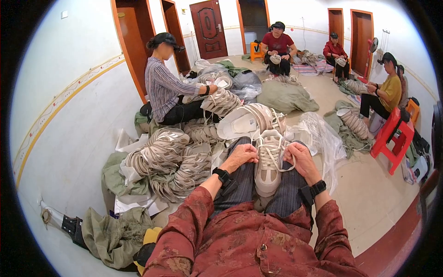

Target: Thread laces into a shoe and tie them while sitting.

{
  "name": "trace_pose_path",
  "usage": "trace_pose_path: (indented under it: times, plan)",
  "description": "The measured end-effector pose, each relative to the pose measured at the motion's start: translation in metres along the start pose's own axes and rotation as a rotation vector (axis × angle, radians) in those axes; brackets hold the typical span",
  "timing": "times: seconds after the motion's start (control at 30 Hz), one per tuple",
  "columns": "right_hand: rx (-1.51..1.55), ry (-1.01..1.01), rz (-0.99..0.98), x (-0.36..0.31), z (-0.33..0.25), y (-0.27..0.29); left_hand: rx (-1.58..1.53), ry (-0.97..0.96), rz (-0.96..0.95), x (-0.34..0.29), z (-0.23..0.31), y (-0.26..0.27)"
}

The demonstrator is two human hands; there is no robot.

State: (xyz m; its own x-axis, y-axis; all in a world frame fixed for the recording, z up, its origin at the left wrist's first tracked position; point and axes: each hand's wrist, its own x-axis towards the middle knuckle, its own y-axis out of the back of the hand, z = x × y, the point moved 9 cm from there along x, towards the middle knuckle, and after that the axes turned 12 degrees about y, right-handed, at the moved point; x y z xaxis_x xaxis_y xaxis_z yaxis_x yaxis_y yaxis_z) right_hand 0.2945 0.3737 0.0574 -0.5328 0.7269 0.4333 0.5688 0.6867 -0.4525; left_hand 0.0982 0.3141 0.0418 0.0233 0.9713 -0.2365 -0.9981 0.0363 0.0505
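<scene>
A beige and white sneaker (268, 161) stands between my knees, its toe toward me; its underside is out of sight. Pale shoelaces (272, 150) cross its front, with a loose length curving out to the right. My right hand (300, 159) pinches that lace just right of the shoe. At the shoe's left edge, the fingers of my left hand (243, 156) are pinched together, and what they hold is too small to tell. Just beyond lies a stack of similar beige shoe uppers (249, 121).
More stacked shoe uppers (159, 150) lie on green sacking to my left. Clear plastic (318, 138) lies to the right, before a red stool (393, 138). A co-worker in a striped shirt (161, 87) sits close at the left; several others sit farther off. A full green sack (288, 96) lies ahead.
</scene>
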Motion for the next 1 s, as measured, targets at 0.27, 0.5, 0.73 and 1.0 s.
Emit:
trace_pose_path:
  times: [0.27,0.5,0.73,1.0]
  plan:
    - [0.152,0.021,0.031,0.002,0.001,0.001,-0.016,0.002,-0.003,0.001,-0.002,0.001]
    - [0.319,0.071,-0.02,-0.001,-0.004,0.001,-0.023,0.005,0.0,0.001,-0.003,0.001]
    - [0.486,0.073,0.05,-0.013,-0.004,0.013,0.003,-0.011,-0.001,0.003,-0.005,0.002]
    - [0.297,0.035,0.019,-0.009,-0.002,0.008,0.014,-0.024,-0.009,0.005,-0.004,0.001]
